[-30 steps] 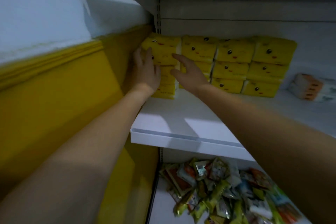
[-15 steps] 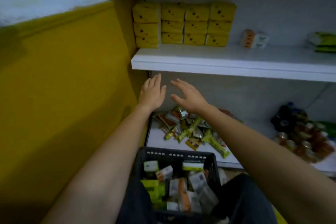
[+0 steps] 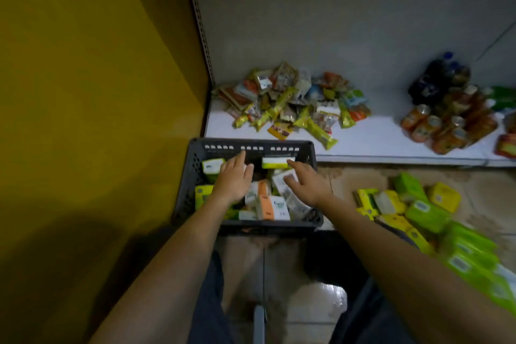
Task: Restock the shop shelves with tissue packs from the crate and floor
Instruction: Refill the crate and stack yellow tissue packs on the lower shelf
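Dark plastic crate [image 3: 195,173], beneath both hands, holding mixed tissue packs [image 3: 272,205]. Left hand [image 3: 233,180] and right hand [image 3: 305,186] spread, empty, poised to choose. More green packs [image 3: 427,215] floor-side, right of right hand.

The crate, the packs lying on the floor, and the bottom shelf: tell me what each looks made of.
The crate looks like dark moulded plastic, matte, with slots along its rim and perforated walls. The packs on the floor seem wrapped in thin glossy plastic film, green and yellow, catching light; their contents are hidden. The bottom shelf looks like white painted metal, smooth, though laminated board cannot be ruled out.
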